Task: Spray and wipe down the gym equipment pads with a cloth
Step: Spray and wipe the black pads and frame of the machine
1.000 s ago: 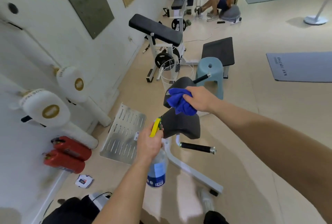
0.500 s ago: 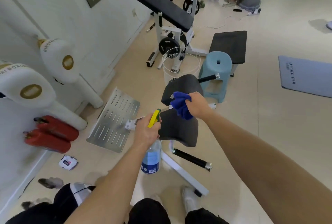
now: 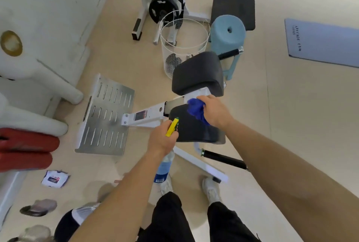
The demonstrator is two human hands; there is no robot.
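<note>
Two dark grey pads sit on a white machine frame in front of me: a near pad (image 3: 192,131) and a far pad (image 3: 198,71). My right hand (image 3: 214,111) grips a bunched blue cloth (image 3: 196,110) on the far edge of the near pad. My left hand (image 3: 162,138) holds a clear spray bottle (image 3: 162,169) with a blue label and a yellow trigger head (image 3: 172,126), its nozzle close to the near pad's left edge.
A slotted metal footplate (image 3: 105,117) lies left of the pads. A white wire basket (image 3: 183,45) and a light blue stool (image 3: 228,36) stand behind them. Black handles (image 3: 223,159) stick out on the right. Red rollers (image 3: 25,149) and white bags line the left wall.
My head has tipped down, so the pads sit closer and higher in view. My right hand has slid the cloth from the gap between the pads onto the near pad's far edge.
</note>
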